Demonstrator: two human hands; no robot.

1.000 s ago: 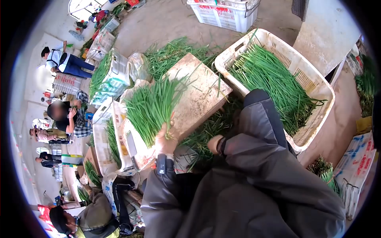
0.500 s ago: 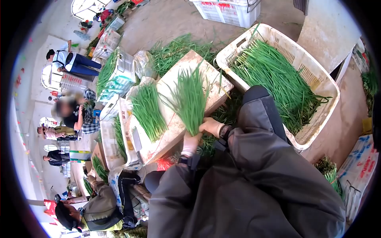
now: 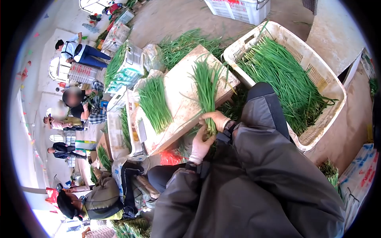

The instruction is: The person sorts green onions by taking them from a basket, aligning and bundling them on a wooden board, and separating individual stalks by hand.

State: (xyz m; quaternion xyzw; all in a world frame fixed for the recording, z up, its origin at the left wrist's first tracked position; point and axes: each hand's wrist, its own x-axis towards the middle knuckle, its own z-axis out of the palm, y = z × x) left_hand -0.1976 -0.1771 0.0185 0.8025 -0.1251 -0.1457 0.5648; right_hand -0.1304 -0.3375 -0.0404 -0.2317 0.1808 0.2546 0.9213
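A bunch of long green stalks (image 3: 207,85) lies with its leafy end over the pale board (image 3: 182,85). My right hand (image 3: 216,119) is wrapped round the bunch near its cut ends. Just below and to the left, my left hand (image 3: 201,146) touches the lower ends, thumb and fingers apart in a curve. A second bunch (image 3: 154,105) rests on the left part of the board, beside a dark-screened device (image 3: 140,130). To the right, a white basket (image 3: 337,93) holds a large heap of green stalks (image 3: 283,83).
Loose greens (image 3: 186,47) lie beyond the board. Crates (image 3: 118,131) stand at the left, with a red bundle (image 3: 170,157) near my left knee. A co-worker (image 3: 99,198) sits at the lower left; several people are farther back. Another white crate (image 3: 240,11) stands at the top.
One bunch has been left on the board's left side. My hands have moved right with another bunch, which my right hand now grips, while my left hand has opened at its base.
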